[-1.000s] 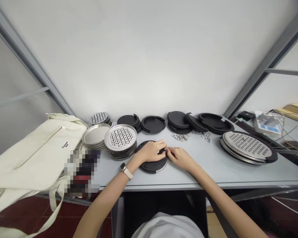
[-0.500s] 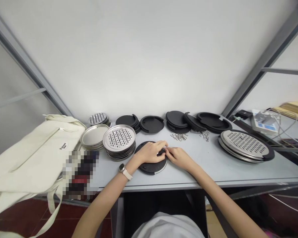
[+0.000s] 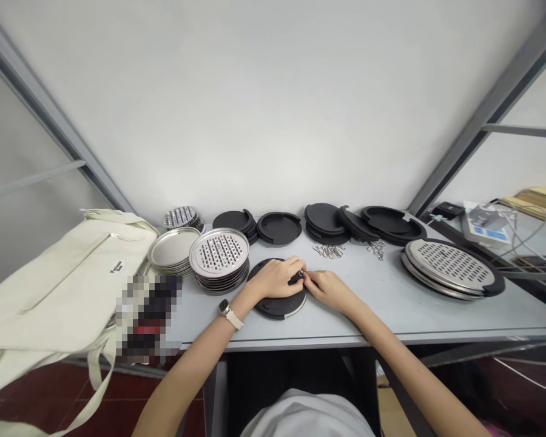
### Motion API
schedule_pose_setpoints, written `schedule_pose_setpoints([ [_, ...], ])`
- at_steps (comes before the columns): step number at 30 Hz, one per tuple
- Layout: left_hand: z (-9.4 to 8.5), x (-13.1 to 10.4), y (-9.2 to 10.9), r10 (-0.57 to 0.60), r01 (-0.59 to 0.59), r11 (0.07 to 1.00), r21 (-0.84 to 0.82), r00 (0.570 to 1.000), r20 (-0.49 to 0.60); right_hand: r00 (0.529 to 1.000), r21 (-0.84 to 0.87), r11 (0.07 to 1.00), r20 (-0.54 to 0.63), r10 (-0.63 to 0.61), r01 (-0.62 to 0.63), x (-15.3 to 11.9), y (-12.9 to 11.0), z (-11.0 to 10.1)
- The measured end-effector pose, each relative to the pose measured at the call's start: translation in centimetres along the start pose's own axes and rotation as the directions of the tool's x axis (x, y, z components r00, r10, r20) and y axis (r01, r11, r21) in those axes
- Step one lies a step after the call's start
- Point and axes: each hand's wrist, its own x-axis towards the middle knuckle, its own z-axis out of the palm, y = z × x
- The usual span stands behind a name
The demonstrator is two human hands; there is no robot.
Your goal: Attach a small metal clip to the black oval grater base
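A black round plate [image 3: 282, 308] with a strip of bare metal along its lower right rim lies flat near the table's front edge. My left hand [image 3: 277, 279] rests across its top, fingers bent and gripping towards the right rim. Close against those fingertips, my right hand [image 3: 324, 286] pinches a small shiny wire clip [image 3: 301, 274] at the plate's edge; most of the clip is hidden. Beyond the hands lie loose wire clips [image 3: 328, 250] and a second small heap of clips [image 3: 377, 249].
To the left stand stacked metal grater discs [image 3: 219, 254], plain metal discs [image 3: 173, 247] and a cream bag [image 3: 68, 285]. Black round holders [image 3: 279, 228] line the wall. Larger assembled grater plates [image 3: 452, 264] are stacked at right. A box with cables [image 3: 489, 224] sits farther right.
Both hands stay at the plate's right rim, with only slight finger movement around the clip. The view has shifted very slightly.
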Motion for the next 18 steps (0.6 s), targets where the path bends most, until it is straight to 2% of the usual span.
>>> schedule_pose_setpoints([
  [18,0.05,0.02,0.01,-0.009,0.010,1.000,0.008,1.000,-0.003,1.000,-0.018,1.000,0.003,-0.007,0.007,-0.05,-0.16,-0.13],
])
